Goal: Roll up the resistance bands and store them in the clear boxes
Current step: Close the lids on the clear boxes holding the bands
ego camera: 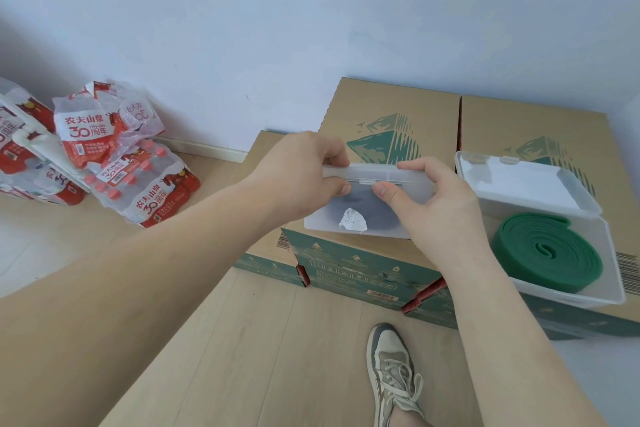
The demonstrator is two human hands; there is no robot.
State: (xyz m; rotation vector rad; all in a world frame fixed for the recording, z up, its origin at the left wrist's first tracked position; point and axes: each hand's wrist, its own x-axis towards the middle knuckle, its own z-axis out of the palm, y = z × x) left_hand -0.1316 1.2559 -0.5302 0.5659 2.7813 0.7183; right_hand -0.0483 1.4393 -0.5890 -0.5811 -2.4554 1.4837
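Cardboard cartons [391,107] on wood floor [277,340] by white wall [277,28]; fingers [384,192] grip clear box [329,218].

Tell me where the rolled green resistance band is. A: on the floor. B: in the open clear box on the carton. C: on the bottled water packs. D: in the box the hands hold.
B: the green resistance band lies coiled inside the open clear box, its lid raised behind it.

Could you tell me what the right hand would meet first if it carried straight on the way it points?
The right hand grips the clear box, so that comes first. Pushing on leftward, it would probably meet the left hand, though depth is unclear.
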